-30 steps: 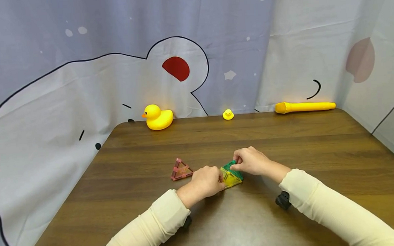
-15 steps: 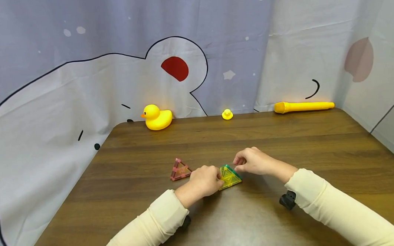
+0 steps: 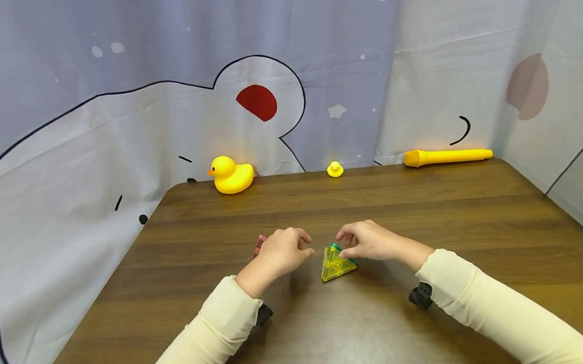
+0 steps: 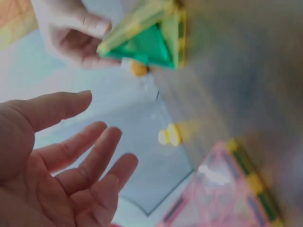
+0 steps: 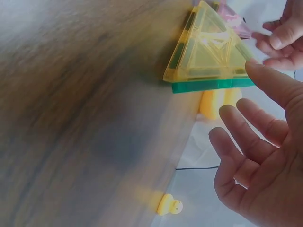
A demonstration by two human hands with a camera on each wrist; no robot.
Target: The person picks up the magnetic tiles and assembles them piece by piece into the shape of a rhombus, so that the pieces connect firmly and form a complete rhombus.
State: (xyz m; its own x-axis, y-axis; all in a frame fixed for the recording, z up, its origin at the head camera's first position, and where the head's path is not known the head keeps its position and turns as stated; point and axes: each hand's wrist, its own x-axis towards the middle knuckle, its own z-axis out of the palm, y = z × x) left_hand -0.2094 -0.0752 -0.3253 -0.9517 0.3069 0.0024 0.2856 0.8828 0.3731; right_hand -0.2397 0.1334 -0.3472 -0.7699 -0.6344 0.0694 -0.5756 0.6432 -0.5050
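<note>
A yellow triangular magnetic tile and a green triangular magnetic tile lean together on the table at its middle. My right hand is at their right side, fingers relaxed and parted, thumb close to the yellow tile in the right wrist view. My left hand hovers left of the pair with fingers spread, holding nothing. Behind it stands a pink triangular tile with yellow seen along one edge in the left wrist view; in the head view the left hand hides most of it.
Along the back edge of the wooden table sit a large yellow rubber duck, a small yellow duck and a yellow toy microphone. A printed curtain hangs behind them.
My left hand has let go of the yellow tile and moved left, over the pink tile. My right hand released the green tile, which now leans in behind the yellow one.
</note>
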